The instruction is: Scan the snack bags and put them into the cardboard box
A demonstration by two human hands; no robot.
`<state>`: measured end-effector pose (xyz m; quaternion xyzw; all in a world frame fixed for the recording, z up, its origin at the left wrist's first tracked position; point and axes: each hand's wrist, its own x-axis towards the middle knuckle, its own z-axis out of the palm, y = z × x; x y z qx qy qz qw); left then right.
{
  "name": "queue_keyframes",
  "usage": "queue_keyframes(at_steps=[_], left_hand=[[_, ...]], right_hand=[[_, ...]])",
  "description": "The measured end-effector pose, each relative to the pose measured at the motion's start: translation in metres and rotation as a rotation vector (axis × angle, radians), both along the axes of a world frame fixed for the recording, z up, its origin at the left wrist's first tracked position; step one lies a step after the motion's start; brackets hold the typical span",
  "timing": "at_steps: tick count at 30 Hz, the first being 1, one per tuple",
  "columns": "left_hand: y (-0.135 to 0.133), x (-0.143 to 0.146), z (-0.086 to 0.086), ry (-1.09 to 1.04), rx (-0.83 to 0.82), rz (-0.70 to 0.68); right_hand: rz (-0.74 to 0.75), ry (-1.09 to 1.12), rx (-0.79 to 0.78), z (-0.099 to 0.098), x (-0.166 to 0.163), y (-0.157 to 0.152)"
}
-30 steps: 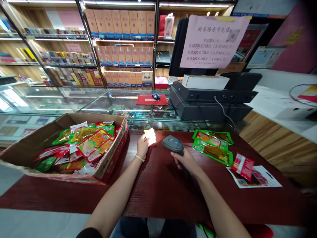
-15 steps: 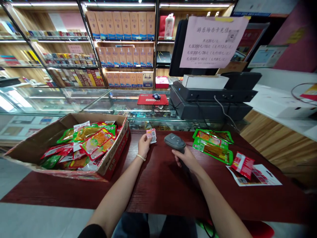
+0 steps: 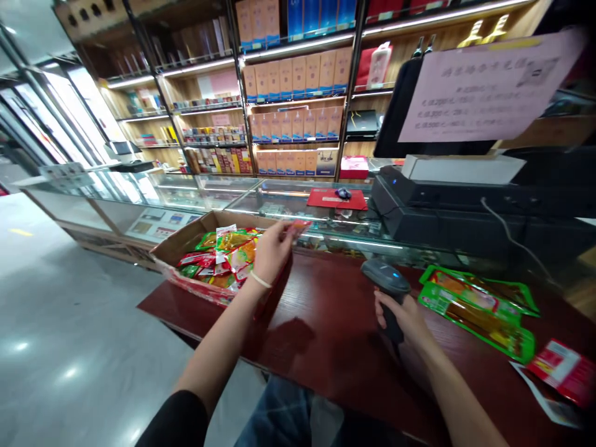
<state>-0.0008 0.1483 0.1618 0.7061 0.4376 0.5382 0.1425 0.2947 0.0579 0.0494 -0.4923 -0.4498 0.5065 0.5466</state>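
My left hand [image 3: 274, 247] pinches a small pink-red snack packet [image 3: 300, 225], raised in front of the right side of a cardboard box [image 3: 184, 282]. Inside that box lie several snack packets [image 3: 233, 251] in green, red and white wrappers. My right hand [image 3: 405, 316] is wrapped round the handle of a dark grey barcode scanner [image 3: 385, 276], its head tilted up above the dark red tabletop [image 3: 321, 310]. To the right of the scanner are green snack packets [image 3: 479, 310]. A red packet [image 3: 563, 369] lies nearer, on top of a white one [image 3: 542, 397].
A glass display counter [image 3: 223, 192] runs behind the table, with a red mouse pad [image 3: 338, 198] and a mouse [image 3: 343, 194] on it. At the right stands a monitor with a pink paper sign [image 3: 479, 93] above a black machine [image 3: 419, 211]. Shelves of boxes [image 3: 298, 74] line the back.
My left hand has lifted the small packet off the tabletop and moved toward the box. The view has turned left. My right hand still holds the scanner.
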Motion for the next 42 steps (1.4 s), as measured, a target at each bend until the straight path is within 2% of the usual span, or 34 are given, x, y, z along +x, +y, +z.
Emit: queue_keyframes(at_steps=[3,7,10,12,18,22,25,29,35,39,42], left_hand=[[0.009,-0.052,0.006,0.219,0.139,0.214],[0.027,-0.086,-0.012,0.308,0.053,0.286],[0.034,-0.088,-0.024,0.296,0.000,0.294],[0.033,-0.084,-0.026,0.278,0.010,0.274],[0.013,-0.054,-0.006,0.399,0.116,0.155],[0.004,-0.008,0.001,0.458,0.159,0.019],[0.005,0.042,-0.010,0.485,0.171,-0.110],[0.003,0.121,-0.036,0.441,0.154,-0.297],[-0.014,0.241,-0.082,0.409,0.079,-0.577],[-0.022,0.312,-0.114,0.531,0.034,-0.705],[-0.024,0.354,-0.138,0.634,0.027,-0.779]], right_hand=[[0.024,-0.009,-0.008,-0.001,-0.004,0.001],[0.014,-0.004,0.004,-0.003,-0.007,0.004],[-0.013,-0.012,0.018,0.000,-0.010,0.005],[-0.035,-0.014,0.018,0.004,-0.011,0.006],[-0.154,-0.042,-0.001,0.016,-0.001,0.001],[-0.239,-0.065,-0.052,0.019,0.018,-0.010],[-0.306,-0.071,-0.069,0.018,0.037,-0.023],[-0.424,-0.093,-0.041,0.014,0.068,-0.045],[-0.597,-0.103,-0.030,0.006,0.120,-0.078],[-0.683,-0.056,-0.016,0.006,0.148,-0.097],[-0.712,-0.033,-0.005,0.005,0.162,-0.107]])
